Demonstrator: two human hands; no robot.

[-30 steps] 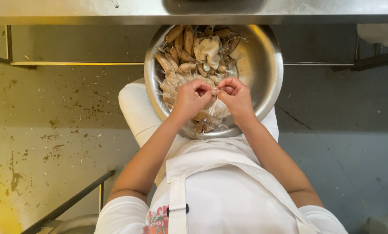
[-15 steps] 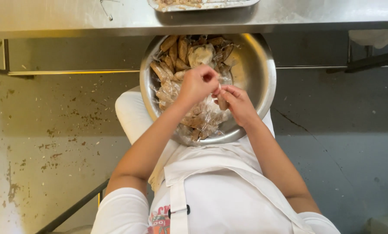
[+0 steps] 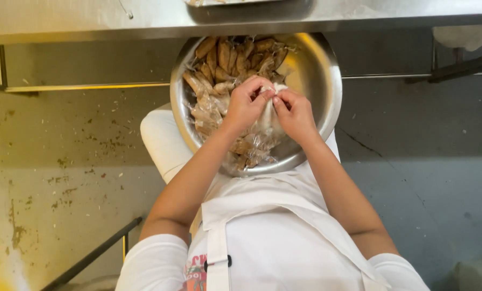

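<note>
Pinching a pale shrimp (image 3: 268, 108) between them, left hand (image 3: 246, 105) and right hand (image 3: 294, 114) meet over the steel bowl (image 3: 319, 70) on the person's lap. Bowl holds shrimp pile (image 3: 230, 59) in clear plastic; counter (image 3: 90, 19) edge overhangs its far rim.

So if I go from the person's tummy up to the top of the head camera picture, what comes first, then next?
Apron → hands, left and right, pinching something pale → bowl of brown pieces → steel shelf.
</note>
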